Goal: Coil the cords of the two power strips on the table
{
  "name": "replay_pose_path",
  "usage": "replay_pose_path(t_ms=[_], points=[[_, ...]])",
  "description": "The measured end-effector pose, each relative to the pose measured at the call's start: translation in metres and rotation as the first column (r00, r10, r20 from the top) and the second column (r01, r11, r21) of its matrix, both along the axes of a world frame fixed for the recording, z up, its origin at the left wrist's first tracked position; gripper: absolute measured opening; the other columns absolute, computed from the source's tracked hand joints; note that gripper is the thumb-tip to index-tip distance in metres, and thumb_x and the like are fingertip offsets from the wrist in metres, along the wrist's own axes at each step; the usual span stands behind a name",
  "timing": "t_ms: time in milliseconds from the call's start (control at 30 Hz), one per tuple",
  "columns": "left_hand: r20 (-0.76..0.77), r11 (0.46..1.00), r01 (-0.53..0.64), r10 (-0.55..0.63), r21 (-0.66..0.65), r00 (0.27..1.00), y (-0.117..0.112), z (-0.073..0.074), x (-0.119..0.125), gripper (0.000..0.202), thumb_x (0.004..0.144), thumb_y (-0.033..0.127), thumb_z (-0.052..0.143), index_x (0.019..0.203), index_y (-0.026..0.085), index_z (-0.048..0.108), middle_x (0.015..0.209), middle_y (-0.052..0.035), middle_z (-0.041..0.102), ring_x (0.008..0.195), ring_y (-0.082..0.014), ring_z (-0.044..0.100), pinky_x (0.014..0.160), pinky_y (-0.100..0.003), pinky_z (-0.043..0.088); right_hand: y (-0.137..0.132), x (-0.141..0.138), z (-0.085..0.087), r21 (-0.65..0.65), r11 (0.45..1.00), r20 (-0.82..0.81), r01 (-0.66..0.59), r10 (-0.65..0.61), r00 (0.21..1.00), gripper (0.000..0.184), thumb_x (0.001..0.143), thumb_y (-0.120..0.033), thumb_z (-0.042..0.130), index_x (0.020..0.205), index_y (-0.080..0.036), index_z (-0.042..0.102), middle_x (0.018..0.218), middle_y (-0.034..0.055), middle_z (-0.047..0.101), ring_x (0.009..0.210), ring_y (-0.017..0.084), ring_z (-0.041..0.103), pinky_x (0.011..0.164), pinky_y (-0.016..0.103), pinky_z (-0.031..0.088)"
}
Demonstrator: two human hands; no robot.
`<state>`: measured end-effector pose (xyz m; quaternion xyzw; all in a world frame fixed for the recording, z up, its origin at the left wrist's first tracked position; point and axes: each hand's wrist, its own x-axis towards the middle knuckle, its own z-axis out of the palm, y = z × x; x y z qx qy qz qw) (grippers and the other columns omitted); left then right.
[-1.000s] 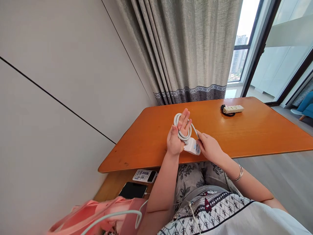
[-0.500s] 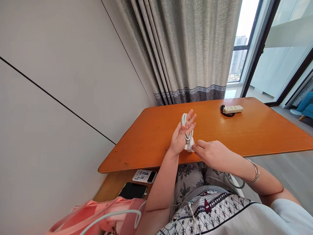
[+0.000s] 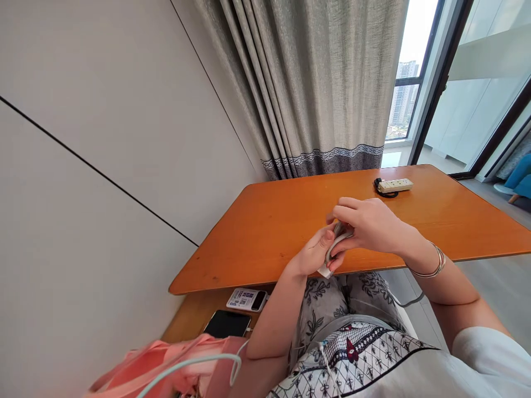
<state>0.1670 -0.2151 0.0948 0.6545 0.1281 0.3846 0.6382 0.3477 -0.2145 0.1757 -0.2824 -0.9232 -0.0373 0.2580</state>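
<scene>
My left hand [image 3: 312, 255] is closed around a coiled white cable with its white plug block [image 3: 331, 258], held just above the near edge of the orange table [image 3: 265, 237]. My right hand [image 3: 365, 224] lies over the top of the coil, its fingers curled on the cable, and hides most of it. Only a short loop of cable and a corner of the white block show between the two hands.
A white power strip [image 3: 395, 185] with a black cord lies at the table's far right. On a lower shelf at my left lie a dark phone [image 3: 227, 324] and a white device with a label [image 3: 248, 299]. Pink cloth [image 3: 166, 365] and grey curtains [image 3: 315, 83] are near.
My left hand had its fingers spread upright with the cable looped round them; now it has lowered and closed. My right hand moved up from beside the plug block onto the coil.
</scene>
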Motion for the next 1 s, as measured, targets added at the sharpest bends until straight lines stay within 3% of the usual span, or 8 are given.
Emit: replay_pose_path(t_ms=[133,233,400,567,667,800,900,1000], points=[[-0.062,0.996,0.074,-0.077,-0.051,0.995,-0.003,0.006,-0.004,0.052,0.085,0.068,0.063,0.093,0.018,0.051,0.05,0.0074,0.048,0.033,-0.0042,0.031,0.036,-0.019,0.025,0.001,0.012,0.017,-0.223,0.972,0.062,-0.068,0.084,0.995,0.034,0.082,-0.025,0.078,0.112,-0.019,0.065,0.1,0.0039,0.062,0.071,0.011,0.058,0.063,0.024,0.041],[-0.097,0.993,0.064,-0.073,-0.096,0.993,-0.002,0.01,-0.005,0.046,0.086,0.057,0.07,0.1,0.016,0.053,0.064,0.0008,0.063,0.034,-0.0024,0.034,0.037,-0.018,0.028,0.002,0.022,0.021,-0.274,0.958,0.086,-0.083,0.11,0.99,0.029,0.085,-0.018,0.073,0.112,-0.018,0.064,0.107,0.0057,0.061,0.072,0.01,0.059,0.065,0.024,0.045],[0.002,0.964,0.188,-0.19,-0.186,0.982,0.003,0.009,-0.006,0.035,0.092,0.048,0.063,0.096,0.017,0.048,0.075,-0.0084,0.074,0.029,-0.002,0.033,0.033,-0.016,0.022,0.013,0.028,0.01,-0.219,0.967,-0.115,-0.13,0.107,0.988,0.028,0.09,-0.037,0.071,0.11,-0.018,0.067,0.095,0.005,0.066,0.071,0.012,0.059,0.065,0.025,0.045],[0.319,0.908,0.327,-0.238,-0.262,0.917,0.003,-0.001,-0.007,0.035,0.093,0.044,0.06,0.078,0.02,0.04,0.052,0.0007,0.062,0.022,-0.0003,0.016,0.028,-0.014,0.015,0.034,0.025,-0.018,-0.334,0.884,-0.434,-0.328,0.165,0.886,0.037,0.091,-0.052,0.065,0.093,-0.016,0.071,0.076,0.0017,0.064,0.062,0.01,0.054,0.059,0.024,0.043],[0.422,0.923,0.197,-0.042,-0.331,0.906,0.004,-0.001,-0.008,0.036,0.09,0.041,0.064,0.074,0.019,0.039,0.051,0.0044,0.058,0.023,0.001,0.011,0.028,-0.015,0.013,0.04,0.017,-0.047,-0.453,0.814,-0.576,-0.364,0.044,0.816,0.04,0.098,-0.05,0.053,0.103,-0.014,0.07,0.076,0.0001,0.06,0.059,0.009,0.052,0.056,0.023,0.043],[0.428,0.925,-0.071,0.24,-0.374,0.871,0.007,0.006,-0.011,0.037,0.091,0.041,0.06,0.07,0.018,0.038,0.076,-0.0032,0.073,0.026,0.0024,0.008,0.029,-0.018,0.009,0.035,0.005,-0.084,-0.576,0.747,-0.594,-0.332,-0.103,0.798,0.046,0.104,-0.047,0.035,0.122,-0.014,0.061,0.064,-0.0044,0.05,0.054,0.01,0.049,0.056,0.023,0.044],[0.448,0.915,-0.216,0.361,-0.342,0.818,0.006,0.014,-0.015,0.037,0.097,0.042,0.051,0.072,0.017,0.042,0.114,-0.0123,0.075,0.03,0.0028,0.016,0.03,-0.018,0.016,0.026,0.002,-0.103,-0.607,0.756,-0.49,-0.246,-0.113,0.864,0.042,0.106,-0.04,0.031,0.123,-0.014,0.06,0.063,-0.0038,0.052,0.057,0.012,0.051,0.061,0.026,0.047],[0.467,0.89,-0.34,0.45,-0.304,0.761,0.005,0.022,-0.018,0.037,0.099,0.041,0.049,0.071,0.017,0.044,0.141,-0.0143,0.062,0.036,0.0018,0.035,0.033,-0.018,0.027,0.016,0.004,-0.118,-0.601,0.793,-0.322,-0.1,-0.126,0.938,0.046,0.104,-0.029,0.032,0.145,-0.013,0.047,0.081,0.0042,0.067,0.072,0.016,0.062,0.074,0.031,0.053]])
